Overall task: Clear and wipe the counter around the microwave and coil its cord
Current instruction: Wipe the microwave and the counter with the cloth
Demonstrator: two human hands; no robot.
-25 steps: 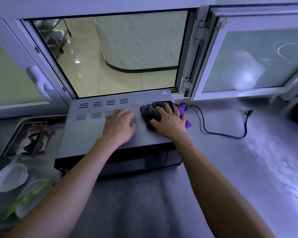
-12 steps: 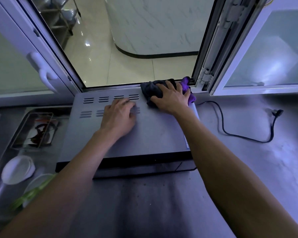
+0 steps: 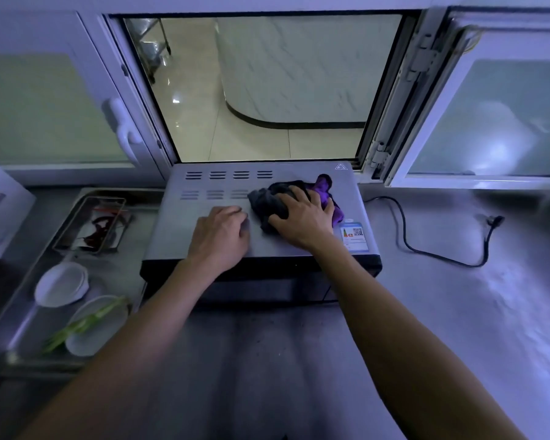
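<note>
- The right hand lies with spread fingers on a crumpled dark grey and purple cloth, pressing it on the flat silver top of the grey metal microwave in the middle of the frame.
- The left hand rests beside it on the same top, fingers loosely bent, holding nothing; it seems to steady the oven.
- The thin black power cord lies unplugged and uncoiled on the grey tabletop at the right, well apart from both hands.
- I think a strong push could slide the microwave toward the open window behind it, or the cloth could rub the small label at the right front corner.
- At the left, a steel tray carries white dishes and green stalks, just beside the oven; these block wiping there until somebody moves them.
</note>
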